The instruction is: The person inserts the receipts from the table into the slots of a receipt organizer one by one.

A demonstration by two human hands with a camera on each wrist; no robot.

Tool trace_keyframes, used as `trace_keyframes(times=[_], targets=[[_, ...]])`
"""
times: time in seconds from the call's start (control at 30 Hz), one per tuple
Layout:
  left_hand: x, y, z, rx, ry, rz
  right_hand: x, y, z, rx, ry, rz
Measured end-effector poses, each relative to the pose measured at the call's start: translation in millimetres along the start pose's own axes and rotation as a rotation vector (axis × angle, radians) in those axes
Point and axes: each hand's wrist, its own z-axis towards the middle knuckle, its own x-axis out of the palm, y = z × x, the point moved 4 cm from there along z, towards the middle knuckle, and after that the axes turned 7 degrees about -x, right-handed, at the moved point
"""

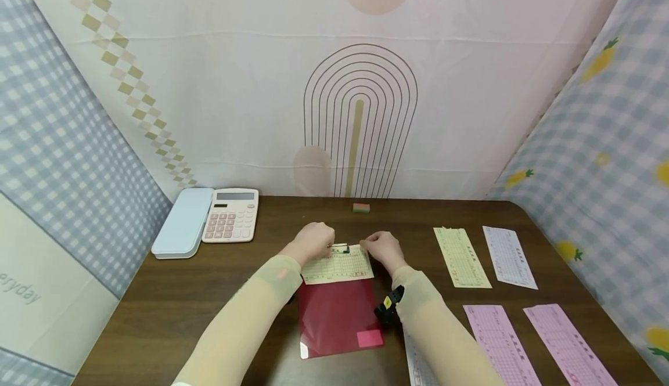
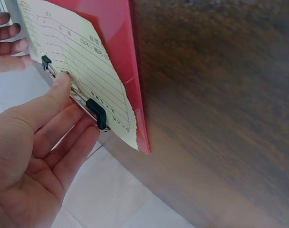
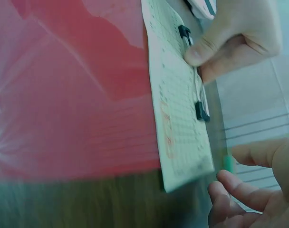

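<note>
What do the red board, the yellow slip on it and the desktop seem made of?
The red board: probably smooth plastic; it's glossy, with reflections. The yellow slip: thin paper, apparently matte; it bends. The desktop: wood or wood-look laminate; grain streaks show.

The left grip [image 2: 44, 147] pinches the clip [image 2: 95, 110] over pale paper [image 2: 87, 57] on what seems a red clipboard [image 2: 117, 28].
</note>
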Motion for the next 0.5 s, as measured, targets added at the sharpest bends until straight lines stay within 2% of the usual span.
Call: trace_keyframes(times=[0.23, 0.5], targets=[[-0.8, -0.1, -1.2, 0.009, -0.012, -0.012, -16, -7, -0.4, -0.023, 0.002, -0.013], [2.6, 3.2, 0.1, -0.014, 0.014, -0.052, -13, -11, -2.1, -0.057, 0.044, 0.045]])
